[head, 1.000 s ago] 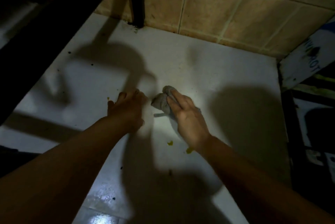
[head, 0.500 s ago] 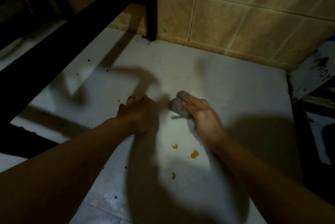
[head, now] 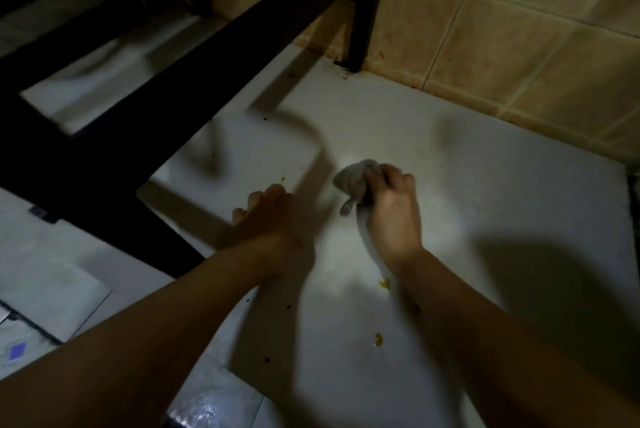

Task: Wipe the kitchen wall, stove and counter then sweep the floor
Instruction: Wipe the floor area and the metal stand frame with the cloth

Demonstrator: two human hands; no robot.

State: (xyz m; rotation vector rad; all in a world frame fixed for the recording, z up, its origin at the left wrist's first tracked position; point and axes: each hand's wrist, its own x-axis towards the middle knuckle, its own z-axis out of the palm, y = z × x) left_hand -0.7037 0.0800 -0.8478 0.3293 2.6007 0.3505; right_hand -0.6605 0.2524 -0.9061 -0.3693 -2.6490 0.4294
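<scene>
- I see my right hand now fisted around the crumpled grey cloth, no longer flat.
- Left hand stays open-palmed on the white counter beside it.

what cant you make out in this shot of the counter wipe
Head view, the only one:
- Left hand: motion blur and shadow hide whether its fingers touch the counter.
- Cloth: the right hand covers its lower part.
- Yellow spot: partly hidden by the right wrist.
- Black frame: too dark to tell what it is, cut off by the top edge.
</scene>
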